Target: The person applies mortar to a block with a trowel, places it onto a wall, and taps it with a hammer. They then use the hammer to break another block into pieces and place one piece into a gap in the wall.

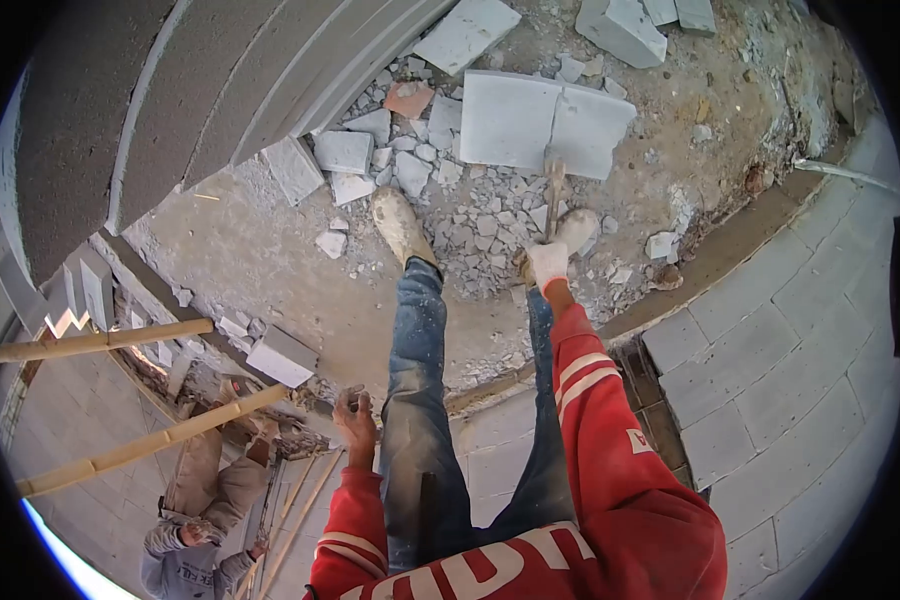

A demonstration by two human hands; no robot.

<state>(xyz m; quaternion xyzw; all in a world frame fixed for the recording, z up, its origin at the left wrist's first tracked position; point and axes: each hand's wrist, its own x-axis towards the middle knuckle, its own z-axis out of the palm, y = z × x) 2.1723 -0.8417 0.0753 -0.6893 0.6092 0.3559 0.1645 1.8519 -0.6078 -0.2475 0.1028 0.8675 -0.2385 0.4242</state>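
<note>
White and chalky-looking, a broken-edged slab is lying on the dusty ground just beyond the wearer's shoes, with a dark line, apparently a crack, running across it. The right hand is wearing a pale glove, its fingers clenching the handle of a hand tool; the far end is reaching the slab's near edge by that line, though whether it is touching, I cannot tell. The left hand is hanging clear of the slab, its fingers loosely bent, with nothing visible between them. Because nothing is visibly steadying the slab, a blow could be shifting it or sending the break astray from the line. The right shoe is standing right beside the tool, so a glancing stroke or a slipping grip could be catching the foot. Loose rubble is spreading between that shoe and the left shoe, where fragments could be rolling underfoot and upsetting balance. Flying chips could be striking the shins too, while a co-worker is staying farther off, beyond the left arm, probably less exposed.
</note>
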